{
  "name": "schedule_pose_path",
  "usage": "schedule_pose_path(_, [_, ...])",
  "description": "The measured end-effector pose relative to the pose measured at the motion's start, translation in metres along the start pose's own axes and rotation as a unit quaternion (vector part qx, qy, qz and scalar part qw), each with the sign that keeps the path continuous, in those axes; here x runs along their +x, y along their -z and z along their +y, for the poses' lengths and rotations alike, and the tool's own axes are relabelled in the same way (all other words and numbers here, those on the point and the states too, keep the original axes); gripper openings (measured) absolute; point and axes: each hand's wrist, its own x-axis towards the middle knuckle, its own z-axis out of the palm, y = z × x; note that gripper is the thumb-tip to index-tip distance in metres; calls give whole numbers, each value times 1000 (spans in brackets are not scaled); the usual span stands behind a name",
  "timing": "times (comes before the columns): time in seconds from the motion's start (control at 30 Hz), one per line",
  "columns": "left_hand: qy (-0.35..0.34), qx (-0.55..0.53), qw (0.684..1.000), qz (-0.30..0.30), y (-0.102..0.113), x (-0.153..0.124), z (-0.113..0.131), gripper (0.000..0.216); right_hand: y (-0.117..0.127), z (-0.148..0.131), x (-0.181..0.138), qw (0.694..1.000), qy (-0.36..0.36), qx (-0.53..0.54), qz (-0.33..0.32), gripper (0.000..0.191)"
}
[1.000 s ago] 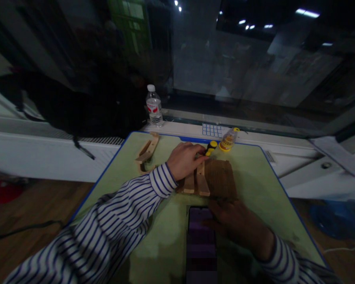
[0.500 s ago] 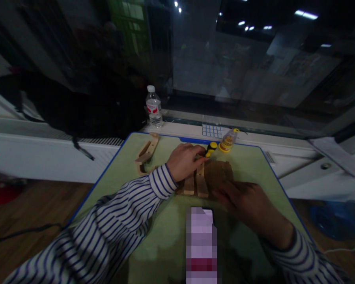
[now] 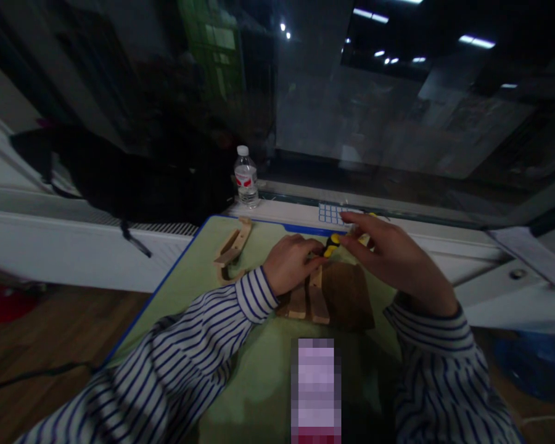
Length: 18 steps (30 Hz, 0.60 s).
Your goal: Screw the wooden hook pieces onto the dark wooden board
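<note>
My left hand (image 3: pixel 290 262) is closed around a stubby screwdriver (image 3: pixel 333 244) with a yellow and black handle, over two narrow wooden pieces (image 3: pixel 319 303). These pieces lie side by side on a brown sheet (image 3: pixel 349 296); their far ends are partly under my left hand. The screwdriver's tip is hidden. My right hand (image 3: pixel 388 250) is raised just right of the handle, thumb and fingers apart, with the thumb close to the handle. Whether it touches the handle I cannot tell. Behind it, a yellow-capped bottle (image 3: pixel 372 215) is mostly covered.
An assembled wooden frame piece (image 3: pixel 234 250) lies at the table's (image 3: pixel 180 271) far left. A phone-like object (image 3: pixel 315 388), pixelated, is at the near edge. On the sill stand a water bottle (image 3: pixel 246 179) and a blue-gridded sheet (image 3: pixel 329 213). A black bag (image 3: pixel 120 179) lies left.
My right hand has moved up and away from the brown sheet's near side to beside the screwdriver handle, its fingers spreading. My left hand keeps its hold; the view has shifted slightly.
</note>
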Motion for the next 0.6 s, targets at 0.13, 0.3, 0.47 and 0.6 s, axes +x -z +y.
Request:
schedule_pose_path(0.13, [2, -7, 1000, -5, 1, 0, 0, 21, -9, -2, 1, 998, 58, 19, -7, 37])
schedule_pose_path(0.3, [11, 1, 1000, -9, 1, 0, 0, 20, -16, 2, -1, 995, 85, 51, -21, 34])
schedule_pose_path(0.47, [15, 5, 1000, -5, 2, 0, 0, 21, -19, 5, -1, 993, 99, 60, -19, 34])
schedule_pose_path(0.6, [27, -2, 1000, 2, 1, 0, 0, 24, -19, 3, 0, 993, 98, 59, -9, 34])
